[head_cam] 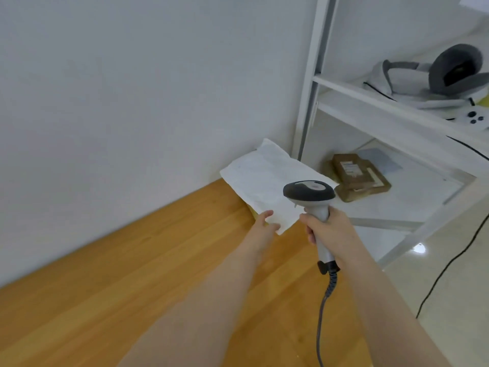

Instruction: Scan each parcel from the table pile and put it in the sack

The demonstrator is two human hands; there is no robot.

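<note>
My right grip (330, 226) is clenching the scanner (309, 192) handle. Just left of it, my left grip (267, 223) is pinching the white parcel (262, 178) by its near corner, over the table's (132, 260) far end. That thin pinch is risking a slip, and I'm seeing no label. Beyond, a shelf (397, 205) of brown boxes (357, 178) is crowding the scanner. I'm seeing no sack.

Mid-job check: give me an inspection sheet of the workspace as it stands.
Surface: wooden table.
Job's things: white parcel at its far corner; scanner over it; no sack seen.
Clutter: yellow edge under the parcel, unclear.
Hands: left hand pinches the parcel's corner; right hand grips the scanner.
Cables: scanner cable hangs from the handle; black cable on the floor.
Surroundings: shelf rack with brown parcels and headset.
</note>
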